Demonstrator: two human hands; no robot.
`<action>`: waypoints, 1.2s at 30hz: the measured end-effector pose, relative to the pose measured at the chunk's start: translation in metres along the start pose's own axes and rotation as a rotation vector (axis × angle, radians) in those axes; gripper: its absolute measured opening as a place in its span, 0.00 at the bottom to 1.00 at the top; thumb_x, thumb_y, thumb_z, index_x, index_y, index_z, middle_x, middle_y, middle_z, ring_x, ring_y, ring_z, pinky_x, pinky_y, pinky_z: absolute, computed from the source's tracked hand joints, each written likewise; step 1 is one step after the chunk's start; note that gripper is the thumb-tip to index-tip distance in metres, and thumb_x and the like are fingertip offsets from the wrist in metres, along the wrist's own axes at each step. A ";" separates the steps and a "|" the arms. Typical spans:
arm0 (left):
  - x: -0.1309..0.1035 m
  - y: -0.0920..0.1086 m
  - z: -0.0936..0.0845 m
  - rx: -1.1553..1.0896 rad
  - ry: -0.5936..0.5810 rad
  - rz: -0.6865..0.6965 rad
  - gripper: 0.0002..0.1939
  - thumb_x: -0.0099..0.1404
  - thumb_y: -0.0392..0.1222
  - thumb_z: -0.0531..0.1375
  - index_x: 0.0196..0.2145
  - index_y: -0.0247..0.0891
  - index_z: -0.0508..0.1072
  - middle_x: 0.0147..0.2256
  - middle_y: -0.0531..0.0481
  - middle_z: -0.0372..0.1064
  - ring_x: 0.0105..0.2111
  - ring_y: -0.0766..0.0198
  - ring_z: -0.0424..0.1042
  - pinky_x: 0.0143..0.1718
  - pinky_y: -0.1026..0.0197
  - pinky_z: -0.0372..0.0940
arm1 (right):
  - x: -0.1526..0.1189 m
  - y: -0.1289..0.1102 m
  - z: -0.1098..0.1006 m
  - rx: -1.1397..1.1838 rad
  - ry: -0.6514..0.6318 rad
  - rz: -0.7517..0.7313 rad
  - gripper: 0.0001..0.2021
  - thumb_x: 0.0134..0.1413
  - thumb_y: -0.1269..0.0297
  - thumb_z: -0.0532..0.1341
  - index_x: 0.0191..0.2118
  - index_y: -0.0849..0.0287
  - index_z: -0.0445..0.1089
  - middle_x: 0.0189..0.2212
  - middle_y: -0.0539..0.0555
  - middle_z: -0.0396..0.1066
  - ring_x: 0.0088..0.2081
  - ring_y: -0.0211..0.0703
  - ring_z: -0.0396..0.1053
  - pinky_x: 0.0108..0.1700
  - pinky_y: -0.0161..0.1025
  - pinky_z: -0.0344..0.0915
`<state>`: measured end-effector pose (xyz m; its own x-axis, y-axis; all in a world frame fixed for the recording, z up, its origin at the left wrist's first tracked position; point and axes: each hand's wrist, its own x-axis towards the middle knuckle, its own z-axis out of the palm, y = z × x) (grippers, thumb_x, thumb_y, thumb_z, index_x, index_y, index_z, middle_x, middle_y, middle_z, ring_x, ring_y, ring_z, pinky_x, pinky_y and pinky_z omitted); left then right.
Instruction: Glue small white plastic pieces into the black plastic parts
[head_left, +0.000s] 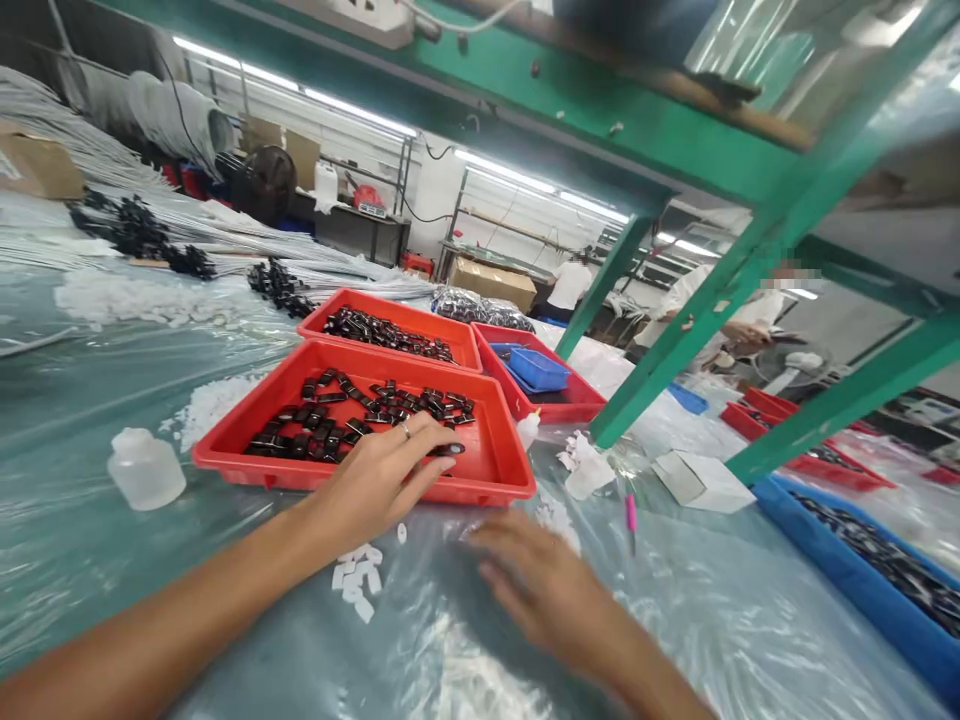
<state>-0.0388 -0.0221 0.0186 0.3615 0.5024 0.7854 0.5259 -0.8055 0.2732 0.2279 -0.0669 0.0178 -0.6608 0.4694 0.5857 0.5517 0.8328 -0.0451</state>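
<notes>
My left hand reaches over the front rim of a red tray that holds many small black parts. A ring is on one finger, and its fingertips close on a shiny black part above the tray. Lower right, my right hand hovers over the plastic-covered table, blurred by motion; whether anything is between its fingers is not clear. Small white pieces lie on the plastic below my left hand. Another heap of white bits sits left of the tray.
Behind are a second red tray and one holding blue trays. A clear bottle stands left. Right are crumpled paper, a pink pen, a white box, a blue bin and green posts. People stand behind.
</notes>
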 end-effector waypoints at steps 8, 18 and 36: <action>-0.005 -0.007 0.006 0.047 -0.016 0.011 0.14 0.85 0.44 0.50 0.55 0.39 0.74 0.45 0.45 0.80 0.38 0.58 0.82 0.37 0.61 0.73 | 0.029 -0.030 0.072 -0.200 -0.399 -0.165 0.10 0.69 0.77 0.58 0.50 0.64 0.73 0.45 0.59 0.78 0.34 0.47 0.77 0.28 0.42 0.69; -0.008 -0.008 0.005 0.069 -0.037 0.068 0.14 0.85 0.44 0.51 0.53 0.36 0.74 0.44 0.45 0.80 0.41 0.60 0.83 0.43 0.65 0.72 | 0.020 -0.024 0.061 -0.047 -0.349 0.153 0.02 0.73 0.67 0.65 0.44 0.59 0.74 0.41 0.54 0.78 0.34 0.44 0.76 0.30 0.39 0.67; -0.023 0.024 0.005 -0.174 -0.273 -0.044 0.11 0.86 0.47 0.51 0.57 0.47 0.72 0.40 0.57 0.72 0.33 0.69 0.72 0.38 0.70 0.65 | 0.018 -0.028 0.011 0.825 0.445 0.444 0.06 0.64 0.72 0.73 0.42 0.53 0.84 0.38 0.50 0.84 0.40 0.38 0.81 0.47 0.36 0.77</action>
<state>-0.0309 -0.0514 0.0048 0.5470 0.5850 0.5988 0.4145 -0.8107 0.4134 0.1947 -0.0780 0.0208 -0.1430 0.7720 0.6193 0.0683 0.6319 -0.7720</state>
